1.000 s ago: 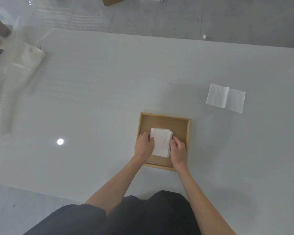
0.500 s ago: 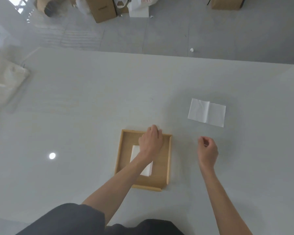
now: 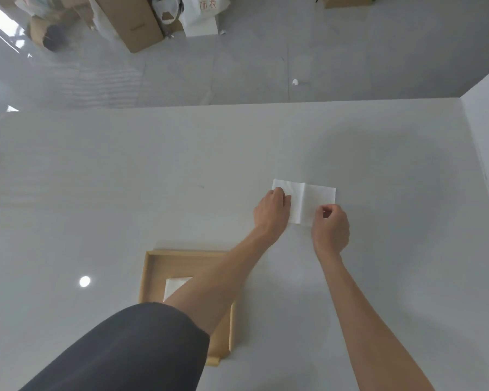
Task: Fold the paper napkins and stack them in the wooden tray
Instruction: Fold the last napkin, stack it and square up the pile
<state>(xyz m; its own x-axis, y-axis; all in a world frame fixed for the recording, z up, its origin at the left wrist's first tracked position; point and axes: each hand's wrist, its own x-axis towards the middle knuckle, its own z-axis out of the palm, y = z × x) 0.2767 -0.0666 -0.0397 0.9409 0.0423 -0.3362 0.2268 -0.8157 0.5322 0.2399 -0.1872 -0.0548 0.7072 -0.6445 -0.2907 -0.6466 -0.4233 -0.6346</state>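
Observation:
A white paper napkin (image 3: pixel 312 197), half unfolded with a crease down its middle, lies flat on the white table right of centre. My left hand (image 3: pixel 271 213) rests on its left part, fingers curled at the left edge. My right hand (image 3: pixel 331 227) pinches the napkin's near right corner between thumb and forefinger. The wooden tray (image 3: pixel 150 275) sits nearer to me on the left. Inside it lie folded napkins (image 3: pixel 175 286), mostly hidden under my left forearm and dark sleeve.
Beyond the table's far edge the floor holds cardboard boxes (image 3: pixel 130 24), a white bag (image 3: pixel 201 12) and a small white scrap (image 3: pixel 295 82). A white wall or panel (image 3: pixel 486 136) bounds the table on the right. A light reflection (image 3: pixel 84 281) shines left of the tray.
Both hands left the stack in the tray and reached forward and right to the loose napkin, where they now hold its edges. The view tilted up and shifted right.

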